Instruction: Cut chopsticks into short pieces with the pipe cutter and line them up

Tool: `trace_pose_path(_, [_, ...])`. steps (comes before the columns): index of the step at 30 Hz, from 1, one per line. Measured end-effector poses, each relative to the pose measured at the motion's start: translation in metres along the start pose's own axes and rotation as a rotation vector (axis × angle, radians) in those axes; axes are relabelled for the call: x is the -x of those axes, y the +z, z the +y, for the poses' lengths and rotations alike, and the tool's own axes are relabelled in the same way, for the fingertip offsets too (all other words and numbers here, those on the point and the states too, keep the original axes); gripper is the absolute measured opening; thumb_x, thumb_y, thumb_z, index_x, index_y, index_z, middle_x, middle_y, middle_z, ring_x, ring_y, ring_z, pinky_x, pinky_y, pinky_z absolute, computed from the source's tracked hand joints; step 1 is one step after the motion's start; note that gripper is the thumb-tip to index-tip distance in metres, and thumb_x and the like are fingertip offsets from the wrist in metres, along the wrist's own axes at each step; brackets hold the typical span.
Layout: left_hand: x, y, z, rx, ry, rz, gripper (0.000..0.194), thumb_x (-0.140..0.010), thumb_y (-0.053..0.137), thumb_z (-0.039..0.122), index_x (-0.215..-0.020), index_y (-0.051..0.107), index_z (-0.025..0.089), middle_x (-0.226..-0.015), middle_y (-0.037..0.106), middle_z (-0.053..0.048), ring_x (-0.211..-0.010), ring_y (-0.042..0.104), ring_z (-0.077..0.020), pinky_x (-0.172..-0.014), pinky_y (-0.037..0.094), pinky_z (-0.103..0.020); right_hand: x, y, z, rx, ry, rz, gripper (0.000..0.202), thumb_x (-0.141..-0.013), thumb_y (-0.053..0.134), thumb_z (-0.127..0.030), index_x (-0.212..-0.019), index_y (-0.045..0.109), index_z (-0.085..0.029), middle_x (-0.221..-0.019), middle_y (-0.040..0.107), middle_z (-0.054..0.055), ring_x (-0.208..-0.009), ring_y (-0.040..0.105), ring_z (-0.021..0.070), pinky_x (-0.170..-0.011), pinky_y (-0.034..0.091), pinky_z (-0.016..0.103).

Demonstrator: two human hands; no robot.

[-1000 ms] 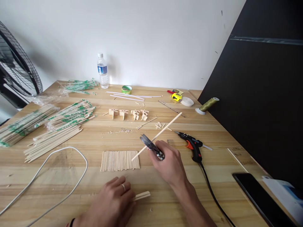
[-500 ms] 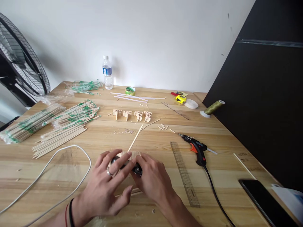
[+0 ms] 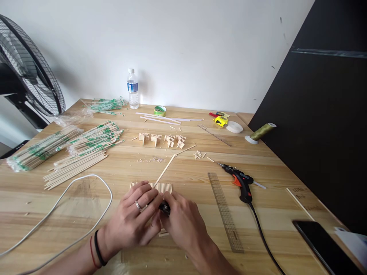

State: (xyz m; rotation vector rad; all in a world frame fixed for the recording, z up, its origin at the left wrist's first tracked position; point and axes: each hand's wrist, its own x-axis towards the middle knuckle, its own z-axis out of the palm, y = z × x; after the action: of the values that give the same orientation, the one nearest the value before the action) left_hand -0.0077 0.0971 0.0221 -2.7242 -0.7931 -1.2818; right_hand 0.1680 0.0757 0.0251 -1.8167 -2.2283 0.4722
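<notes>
My left hand (image 3: 137, 215), with a ring on one finger, is closed, its fingers bent together beside my right hand. A thin wooden stick (image 3: 165, 170) runs from its fingertips away across the table; the near end is hidden. My right hand (image 3: 183, 217) is closed around a small black tool (image 3: 164, 207), mostly covered by the fingers, so its kind is unclear. Under and behind both hands lies a row of short wooden sticks (image 3: 165, 188) set side by side. Part of another pale wooden piece (image 3: 163, 233) shows below the hands.
Several small stick-built models (image 3: 155, 139) stand farther back. To the right lie a clear ruler (image 3: 226, 214), a corded glue gun (image 3: 242, 183) and a phone (image 3: 318, 244). Bagged sticks (image 3: 94, 137) and a white cable (image 3: 106, 183) are at left. A water bottle (image 3: 132, 89) stands behind.
My left fingers, spread over the black tool before, have drawn together, and the thumb has come in toward the right hand. Less of the tool shows; the stick has shifted slightly nearer.
</notes>
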Motion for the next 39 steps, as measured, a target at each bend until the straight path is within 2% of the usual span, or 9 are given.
trace_pose_path(9, [-0.010, -0.011, 0.003, 0.012, 0.002, 0.007, 0.035, -0.086, 0.059, 0.007, -0.120, 0.066, 0.013, -0.099, 0.077, -0.012, -0.099, 0.072, -0.0266, -0.093, 0.062, -0.046, -0.001, 0.003, -0.003, -0.032, 0.023, 0.010, 0.008, -0.087, 0.072, -0.019, -0.082, 0.067, -0.023, -0.085, 0.077, 0.004, -0.075, 0.074, 0.0249, -0.063, 0.042, 0.029])
trace_pose_path(19, [-0.011, -0.019, 0.008, 0.059, -0.003, 0.045, 0.044, -0.082, 0.058, 0.002, -0.124, 0.065, 0.009, -0.099, 0.077, -0.012, -0.099, 0.071, -0.0253, -0.097, 0.060, -0.046, 0.002, 0.018, 0.005, -0.086, -0.145, 0.211, 0.011, -0.085, 0.069, -0.013, -0.080, 0.065, -0.023, -0.072, 0.074, 0.000, -0.064, 0.069, 0.0181, -0.058, 0.035, 0.027])
trace_pose_path(23, [-0.009, -0.018, 0.006, 0.084, -0.025, 0.072, 0.046, -0.081, 0.059, 0.001, -0.126, 0.065, 0.007, -0.101, 0.077, -0.013, -0.097, 0.070, -0.0261, -0.093, 0.060, -0.047, -0.001, 0.020, 0.007, -0.050, -0.153, 0.270, 0.009, -0.084, 0.069, -0.016, -0.079, 0.063, -0.021, -0.072, 0.074, 0.001, -0.063, 0.068, 0.0180, -0.058, 0.032, 0.027])
trace_pose_path(28, [-0.005, -0.017, 0.005, 0.201, -0.074, 0.075, 0.046, -0.081, 0.057, -0.002, -0.126, 0.064, 0.007, -0.100, 0.075, -0.014, -0.094, 0.068, -0.0256, -0.090, 0.060, -0.048, -0.004, 0.014, 0.009, -0.019, -0.182, 0.237, 0.011, -0.082, 0.070, -0.018, -0.075, 0.062, -0.021, -0.071, 0.072, 0.002, -0.064, 0.066, 0.0187, -0.059, 0.031, 0.029])
trace_pose_path(32, [-0.004, -0.025, 0.006, 0.316, -0.118, 0.059, 0.047, -0.081, 0.052, -0.003, -0.124, 0.065, 0.008, -0.100, 0.074, -0.013, -0.094, 0.068, -0.0251, -0.090, 0.058, -0.048, -0.004, 0.006, 0.017, -0.029, -0.265, 0.198, 0.010, -0.077, 0.069, -0.015, -0.075, 0.062, -0.021, -0.070, 0.070, 0.001, -0.062, 0.063, 0.0180, -0.059, 0.030, 0.029])
trace_pose_path(36, [-0.003, -0.040, 0.002, 0.313, -0.243, 0.103, 0.045, -0.086, 0.047, -0.004, -0.123, 0.065, 0.012, -0.102, 0.072, -0.011, -0.101, 0.067, -0.0252, -0.092, 0.055, -0.047, -0.006, -0.002, 0.030, -0.197, -0.317, 0.219, 0.013, -0.074, 0.067, -0.012, -0.071, 0.058, -0.021, -0.068, 0.065, 0.000, -0.063, 0.058, 0.0168, -0.059, 0.032, 0.029])
trace_pose_path(39, [-0.005, -0.047, 0.001, 0.382, -0.295, 0.068, 0.041, -0.087, 0.047, -0.003, -0.118, 0.066, 0.015, -0.100, 0.071, -0.010, -0.100, 0.067, -0.0243, -0.091, 0.055, -0.045, -0.007, -0.009, 0.035, -0.533, -0.273, 0.200, 0.015, -0.084, 0.066, -0.021, -0.071, 0.059, -0.021, -0.066, 0.061, -0.001, -0.060, 0.054, 0.0153, -0.058, 0.036, 0.027])
